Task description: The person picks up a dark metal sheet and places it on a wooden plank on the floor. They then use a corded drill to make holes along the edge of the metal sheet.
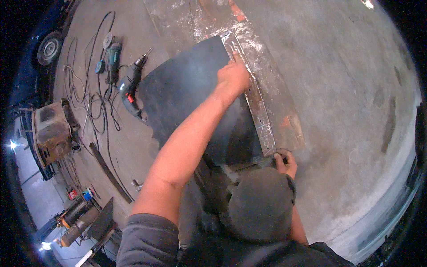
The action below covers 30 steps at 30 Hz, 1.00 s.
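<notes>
Head view shows a metal strip point(256, 109) lying along the right edge of a dark sheet point(191, 71) on the floor point(338, 89). The left hand point(233, 76) bears on it, forefinger extended, other fingers curled, seemingly to keep it steady. The right hand point(287, 163) sits at its near end, fingers bent; whether either hand grasps anything cannot be told. A drill point(130, 84) and grinder point(114, 62) lie left of the sheet, apparently within reach.

We record a dark blue-grey sheet point(187, 71), a silvery strip point(255, 103) along its right edge, and a black-and-red drill point(130, 82).
</notes>
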### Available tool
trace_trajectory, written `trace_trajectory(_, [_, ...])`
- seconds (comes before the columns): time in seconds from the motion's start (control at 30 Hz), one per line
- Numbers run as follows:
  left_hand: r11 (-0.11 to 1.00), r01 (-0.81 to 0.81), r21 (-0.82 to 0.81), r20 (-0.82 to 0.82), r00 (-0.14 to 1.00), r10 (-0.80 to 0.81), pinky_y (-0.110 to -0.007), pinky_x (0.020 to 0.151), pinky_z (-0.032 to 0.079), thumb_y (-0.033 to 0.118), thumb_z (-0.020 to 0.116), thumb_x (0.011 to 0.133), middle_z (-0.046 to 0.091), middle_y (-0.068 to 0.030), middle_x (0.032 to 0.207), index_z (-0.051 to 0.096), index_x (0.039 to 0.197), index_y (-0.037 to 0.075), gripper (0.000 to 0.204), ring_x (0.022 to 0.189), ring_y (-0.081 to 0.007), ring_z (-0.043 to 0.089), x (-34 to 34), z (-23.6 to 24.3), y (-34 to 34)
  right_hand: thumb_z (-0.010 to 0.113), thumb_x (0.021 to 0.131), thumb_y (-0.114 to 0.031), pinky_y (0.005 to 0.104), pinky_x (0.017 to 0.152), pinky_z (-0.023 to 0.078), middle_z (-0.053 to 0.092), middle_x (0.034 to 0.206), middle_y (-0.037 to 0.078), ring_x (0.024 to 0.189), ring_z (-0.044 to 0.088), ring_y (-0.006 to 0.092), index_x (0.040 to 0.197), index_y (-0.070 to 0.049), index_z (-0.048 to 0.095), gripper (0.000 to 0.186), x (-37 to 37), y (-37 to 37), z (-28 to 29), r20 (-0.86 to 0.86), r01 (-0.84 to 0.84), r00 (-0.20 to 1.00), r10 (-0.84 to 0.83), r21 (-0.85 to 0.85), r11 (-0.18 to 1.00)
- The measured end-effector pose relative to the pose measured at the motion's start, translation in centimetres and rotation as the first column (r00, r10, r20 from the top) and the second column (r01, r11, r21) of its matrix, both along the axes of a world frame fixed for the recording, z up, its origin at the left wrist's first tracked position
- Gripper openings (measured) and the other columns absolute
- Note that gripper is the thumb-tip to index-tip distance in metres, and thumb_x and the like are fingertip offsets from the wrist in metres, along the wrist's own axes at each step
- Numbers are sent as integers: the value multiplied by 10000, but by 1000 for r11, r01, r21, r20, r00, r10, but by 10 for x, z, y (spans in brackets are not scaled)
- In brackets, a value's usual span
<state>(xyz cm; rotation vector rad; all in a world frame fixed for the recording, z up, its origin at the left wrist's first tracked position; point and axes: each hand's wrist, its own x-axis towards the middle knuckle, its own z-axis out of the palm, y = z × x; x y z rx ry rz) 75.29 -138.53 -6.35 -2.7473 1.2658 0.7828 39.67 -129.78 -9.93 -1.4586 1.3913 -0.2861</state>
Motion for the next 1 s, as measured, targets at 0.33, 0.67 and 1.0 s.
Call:
trace_trajectory(0.33, [993,-100,68,-3,995,101,-430,841,574,147,607,868,678,-185,1169,239,1548,-21,791,1044,-307,689,1,-6,-3,773,771,-463,471,821,511,708,974,199,926,668,397,1200,-50,644,608,73,-97,58,-374,-489,794,480,77,869])
trace_trajectory(0.67, [977,-213,-32,-33,977,212,-455,799,576,112,595,865,683,-178,1107,295,1541,33,744,992,-330,696,-8,-5,4,769,779,-470,473,840,535,688,1119,198,991,673,394,1460,-103,441,840,69,-86,17,-542,-646,646,538,-12,764])
trace_trajectory(1.0, [961,-276,16,-61,959,277,-460,829,566,141,531,912,628,-199,1220,273,1568,102,706,1029,-351,680,-12,1,1,734,843,-360,489,892,518,672,1188,174,1050,652,386,1409,-121,489,662,77,-92,1,-602,-639,606,521,22,769])
